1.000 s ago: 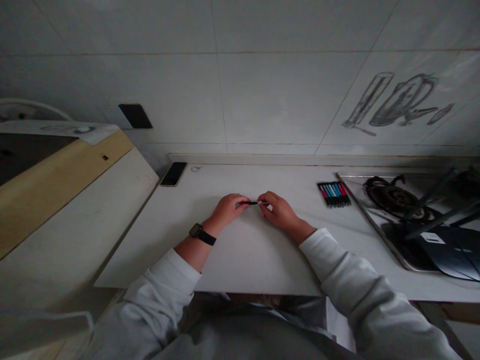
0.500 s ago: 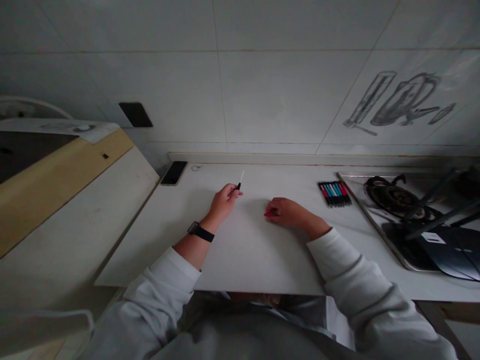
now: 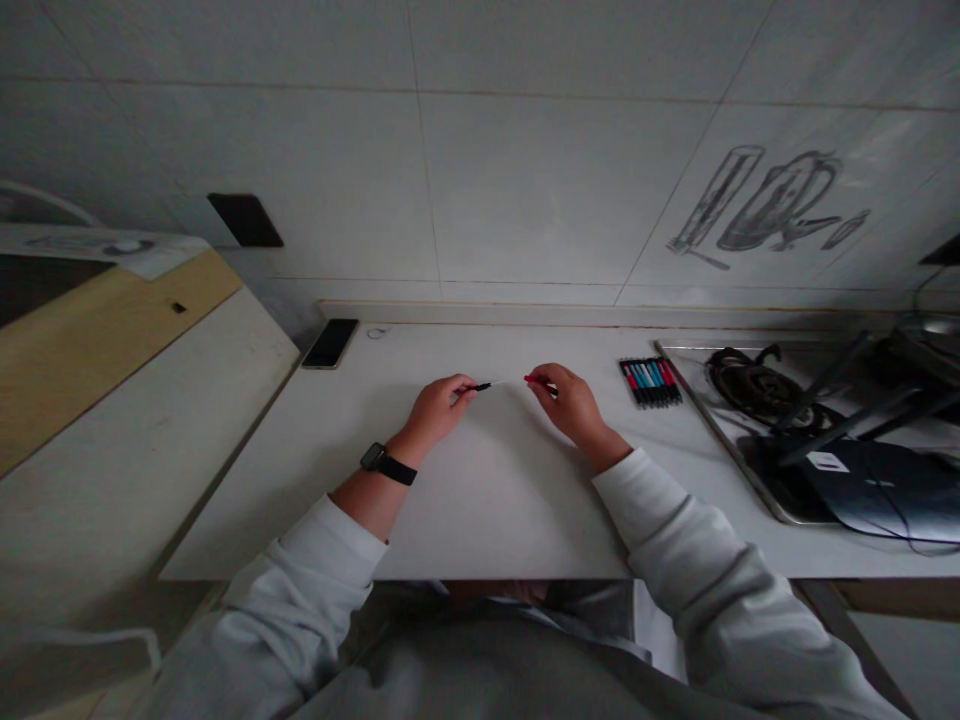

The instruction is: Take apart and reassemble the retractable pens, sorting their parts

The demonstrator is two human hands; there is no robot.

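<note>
My left hand (image 3: 439, 412), with a dark watch on its wrist, pinches the black part of a pen (image 3: 482, 387). A thin pale refill (image 3: 499, 382) sticks out of that part towards the right. Opposite it, my right hand (image 3: 571, 408) is closed on a red pen barrel (image 3: 532, 379), whose red end points left; a dark bit shows under the fingers. A small gap separates the refill's tip from the red barrel. Both hands are above the middle of the white tabletop (image 3: 495, 500). To the right lies a row of pens (image 3: 650, 384), red and light blue with black ends.
A phone (image 3: 330, 344) lies at the table's back left, with a small ring-like item (image 3: 377, 333) beside it. On the right are a metal-rimmed burner (image 3: 765, 380) and a dark device with a cable (image 3: 877, 490). A pale wooden-edged cabinet (image 3: 112, 370) stands left.
My right hand has risen and turned, bringing the red barrel towards the refill. The pen part in my left hand has swung from pointing upward to pointing right. The camera view has shifted slightly.
</note>
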